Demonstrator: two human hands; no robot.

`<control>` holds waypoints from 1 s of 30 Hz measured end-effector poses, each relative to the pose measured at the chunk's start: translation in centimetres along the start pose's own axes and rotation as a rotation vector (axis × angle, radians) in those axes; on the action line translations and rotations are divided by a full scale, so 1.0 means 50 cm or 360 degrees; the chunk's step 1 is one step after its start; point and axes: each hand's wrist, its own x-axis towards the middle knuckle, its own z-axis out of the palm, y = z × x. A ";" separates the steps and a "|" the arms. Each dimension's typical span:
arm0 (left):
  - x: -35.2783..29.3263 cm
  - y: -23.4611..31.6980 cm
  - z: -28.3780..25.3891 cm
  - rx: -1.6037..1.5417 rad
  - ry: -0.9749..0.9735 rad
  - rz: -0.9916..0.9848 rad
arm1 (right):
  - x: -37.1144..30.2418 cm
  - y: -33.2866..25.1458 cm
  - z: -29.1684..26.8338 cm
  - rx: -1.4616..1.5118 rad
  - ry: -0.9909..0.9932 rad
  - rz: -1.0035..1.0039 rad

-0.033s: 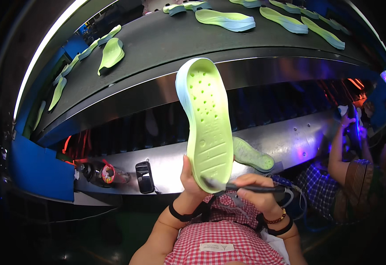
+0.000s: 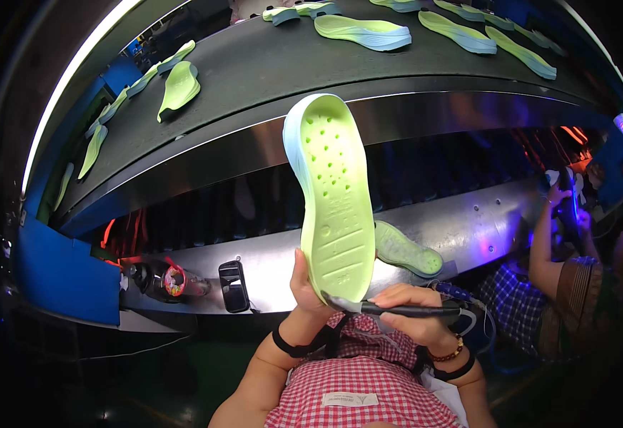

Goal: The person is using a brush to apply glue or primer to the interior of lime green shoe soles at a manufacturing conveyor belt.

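Note:
A lime-green shoe sole (image 2: 336,214) with pale blue sidewalls stands nearly upright before me, its hollow inner side facing me. My left hand (image 2: 306,289) grips its lower end, thumb on the left edge and the other fingers hidden behind. In my right hand (image 2: 415,314) is a black-handled brush (image 2: 411,311) with a grey hose at its rear end. The brush tip touches the sole's lower end, close to my left hand. Behind, on the metal ledge, lies a second green sole (image 2: 408,250) with whitish patches on its surface.
A dark conveyor belt (image 2: 254,71) carries several green and blue soles. On the metal ledge (image 2: 461,221) are a black phone-like device (image 2: 234,287) and a dark bottle (image 2: 158,278). At right, a co-worker's arm (image 2: 545,242) reaches toward a bluish-lit object.
The brush tip has shifted slightly down and left along the sole's lower end. My right hand has moved a little with it; the sole stays almost in place.

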 end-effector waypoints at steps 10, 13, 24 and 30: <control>0.025 0.004 -0.026 -0.0211 0.0084 -0.0042 | 0.048 -0.033 -0.039 -0.0075 -0.0020 0.0005; 0.030 0.012 -0.027 -0.0116 0.0076 -0.0031 | 0.061 -0.033 -0.056 -0.0399 -0.0164 -0.0185; 0.038 0.052 -0.047 -0.0196 0.0085 -0.0727 | 0.050 -0.068 -0.069 -0.0587 -0.0432 -0.0269; 0.038 0.072 -0.009 0.0297 0.0121 -0.1159 | 0.059 -0.090 -0.100 -0.1001 -0.1110 -0.0110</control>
